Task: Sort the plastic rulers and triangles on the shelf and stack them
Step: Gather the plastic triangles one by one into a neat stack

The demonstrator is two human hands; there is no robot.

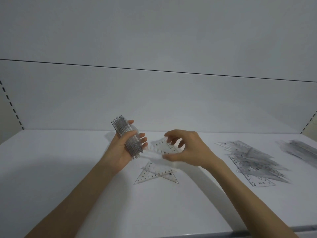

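My left hand (123,150) grips a thick stack of clear plastic triangles (127,138), held on edge above the white shelf (68,186). My right hand (187,148) pinches a single clear triangle (161,146) between thumb and fingers, just right of the stack and slightly above the shelf. Two more clear triangles (156,174) lie overlapped on the shelf below both hands. A loose pile of clear rulers and triangles (252,162) lies to the right.
Another pile of clear rulers (301,148) sits at the far right near the slotted upright. The shelf's back wall (154,100) rises just behind the hands. The front edge (274,229) of the shelf runs along the bottom right.
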